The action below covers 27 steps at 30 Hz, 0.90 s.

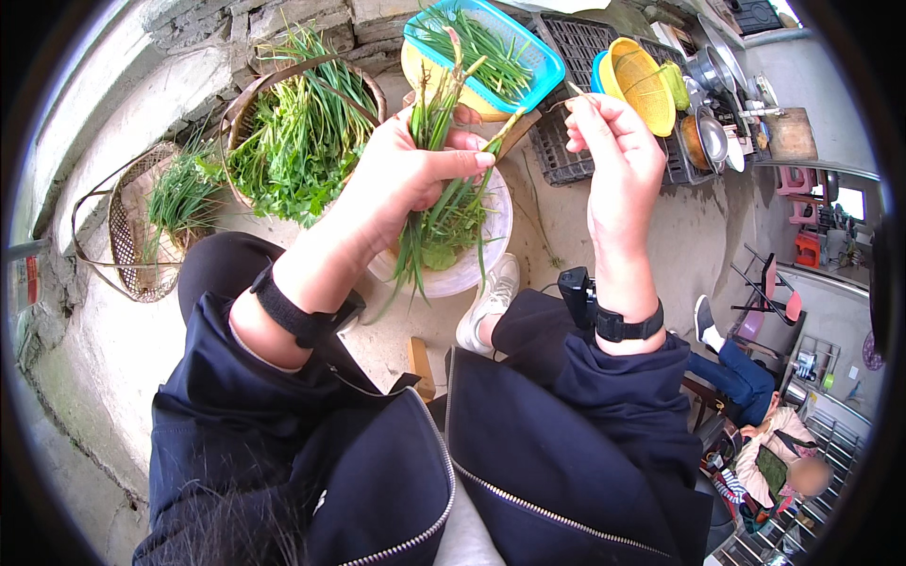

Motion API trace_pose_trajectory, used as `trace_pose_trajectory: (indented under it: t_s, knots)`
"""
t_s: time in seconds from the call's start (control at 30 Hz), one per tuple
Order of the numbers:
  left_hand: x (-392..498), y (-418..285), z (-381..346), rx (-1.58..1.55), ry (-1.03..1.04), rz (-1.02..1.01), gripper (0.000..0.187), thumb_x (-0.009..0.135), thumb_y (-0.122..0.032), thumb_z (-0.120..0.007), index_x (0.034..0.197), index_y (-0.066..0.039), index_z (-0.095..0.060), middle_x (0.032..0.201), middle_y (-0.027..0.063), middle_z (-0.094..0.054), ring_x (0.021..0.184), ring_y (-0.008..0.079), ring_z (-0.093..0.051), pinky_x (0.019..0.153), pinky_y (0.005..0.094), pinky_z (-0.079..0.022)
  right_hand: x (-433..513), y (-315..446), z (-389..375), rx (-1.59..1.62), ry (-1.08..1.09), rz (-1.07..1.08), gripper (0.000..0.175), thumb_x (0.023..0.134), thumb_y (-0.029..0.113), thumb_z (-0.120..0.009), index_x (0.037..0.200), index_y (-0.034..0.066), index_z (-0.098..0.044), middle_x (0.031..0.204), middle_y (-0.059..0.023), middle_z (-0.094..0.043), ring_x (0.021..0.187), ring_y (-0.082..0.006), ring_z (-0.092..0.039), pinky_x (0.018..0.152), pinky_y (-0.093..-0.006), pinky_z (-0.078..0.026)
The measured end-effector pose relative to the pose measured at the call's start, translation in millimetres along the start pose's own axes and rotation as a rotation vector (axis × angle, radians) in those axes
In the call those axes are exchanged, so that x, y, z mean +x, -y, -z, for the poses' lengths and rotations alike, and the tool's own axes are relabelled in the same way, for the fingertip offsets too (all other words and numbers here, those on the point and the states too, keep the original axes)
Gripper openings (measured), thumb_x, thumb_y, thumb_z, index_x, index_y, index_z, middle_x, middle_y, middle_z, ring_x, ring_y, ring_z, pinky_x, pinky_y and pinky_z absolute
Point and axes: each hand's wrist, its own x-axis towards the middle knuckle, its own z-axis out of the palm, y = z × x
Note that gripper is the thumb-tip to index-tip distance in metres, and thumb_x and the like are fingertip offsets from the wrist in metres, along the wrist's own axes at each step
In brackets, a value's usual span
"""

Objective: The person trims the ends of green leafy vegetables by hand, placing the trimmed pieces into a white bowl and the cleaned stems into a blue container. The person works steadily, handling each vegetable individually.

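My left hand (425,159) grips a bunch of green garlic stalks (432,117), root ends up, leaves hanging down; one stalk leans out under the thumb. To its right, my right hand (616,134) pinches a thin pale strand (577,88) between thumb and fingertips, apart from the bunch. Below the left hand stands a whitish plastic tub (501,230) holding green leaves and trimmings. Behind the hands, a blue plastic basket (548,60) of cut green stalks rests over a yellow container (417,67).
At the left are a wicker basket (379,95) heaped with leafy greens and a smaller woven basket (131,205) with thin green stalks. Black crates (566,152), a yellow colander (640,78) and metal bowls (713,134) stand at the right. A person (764,453) sits at lower right.
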Motion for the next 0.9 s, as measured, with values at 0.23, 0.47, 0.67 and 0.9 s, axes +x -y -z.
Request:
trace_pose_trajectory:
  t_s: [0.23, 0.47, 0.67, 0.9]
  knots:
    - [1, 0, 2, -0.016, 0.045, 0.042, 0.035, 0.079, -0.003, -0.073, 0.112, -0.005, -0.06, 0.081, 0.001, -0.064, 0.047, -0.0005, -0.039, 0.041, 0.0162, -0.021, 1, 5, -1, -0.629, 0.288, 0.579, 0.02, 0.078, 0.002, -0.072, 0.098, 0.0042, -0.07, 0.104, -0.0082, -0.063, 0.097, -0.0211, -0.061, 0.085, -0.0316, -0.048]
    - [1, 2, -2, 0.122, -0.039, -0.026, 0.042, 0.073, -0.004, -0.079, 0.112, -0.007, -0.062, 0.079, -0.0058, -0.063, 0.047, -0.0007, -0.037, 0.042, 0.0168, -0.023, 1, -2, -3, -0.61, 0.393, 0.549, 0.011, 0.078, 0.003, -0.074, 0.086, 0.0021, -0.066, 0.092, -0.0052, -0.065, 0.091, -0.0202, -0.061, 0.082, -0.0304, -0.048]
    - [3, 3, -3, 0.217, -0.027, -0.093, 0.044, 0.071, -0.004, -0.08, 0.111, -0.007, -0.061, 0.08, -0.0069, -0.064, 0.047, -0.0013, -0.038, 0.043, 0.0171, -0.024, -7, -8, -4, -0.133, 0.308, -0.129, 0.008, 0.088, 0.007, -0.069, 0.094, 0.0019, -0.067, 0.089, 0.0007, -0.064, 0.084, -0.0049, -0.057, 0.077, -0.0202, -0.045]
    - [-1, -4, 0, 0.056, 0.031, 0.044, 0.041, 0.076, -0.005, -0.075, 0.114, -0.003, -0.059, 0.077, 0.0007, -0.063, 0.046, -0.0002, -0.037, 0.041, 0.0167, -0.021, 6, -5, 10, 0.107, 0.007, -0.18, 0.009, 0.089, 0.009, -0.07, 0.095, 0.0019, -0.068, 0.089, -0.0009, -0.067, 0.079, -0.0054, -0.059, 0.075, -0.0206, -0.047]
